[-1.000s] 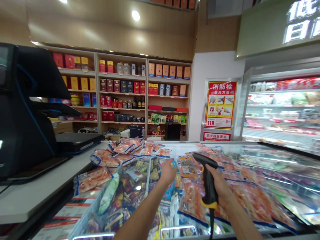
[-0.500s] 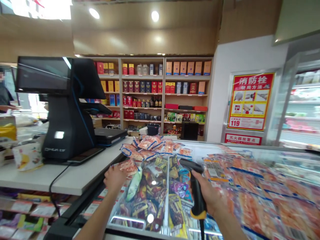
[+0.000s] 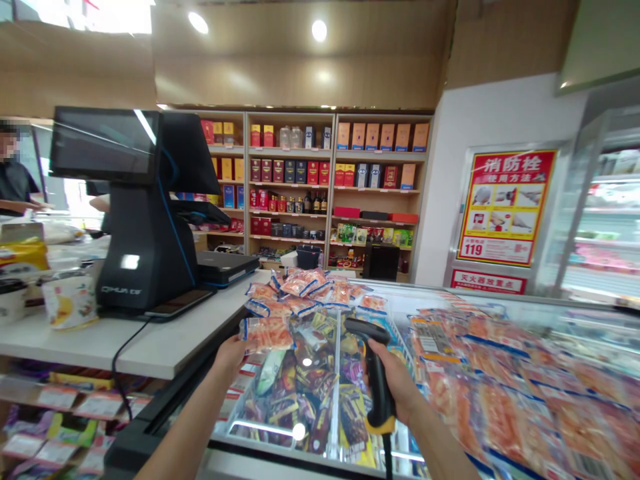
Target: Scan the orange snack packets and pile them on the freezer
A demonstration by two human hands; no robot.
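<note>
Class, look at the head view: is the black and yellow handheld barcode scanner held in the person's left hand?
No, the black and yellow handheld barcode scanner sits in the right hand; the left hand grips an orange snack packet.

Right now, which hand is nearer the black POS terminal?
Left. The left hand holds an orange snack packet by the counter below the POS terminal; the right hand, gripping the barcode scanner, is farther right.

Single head-worn view, facing forward and slightly down, close over the freezer [image 3: 500, 313], shelves [image 3: 300, 180] far behind

Register terminal [image 3: 143, 220] stands on the desk [image 3: 165, 347], left of the freezer [image 3: 450, 313]; shelves [image 3: 310, 187] behind both
</note>
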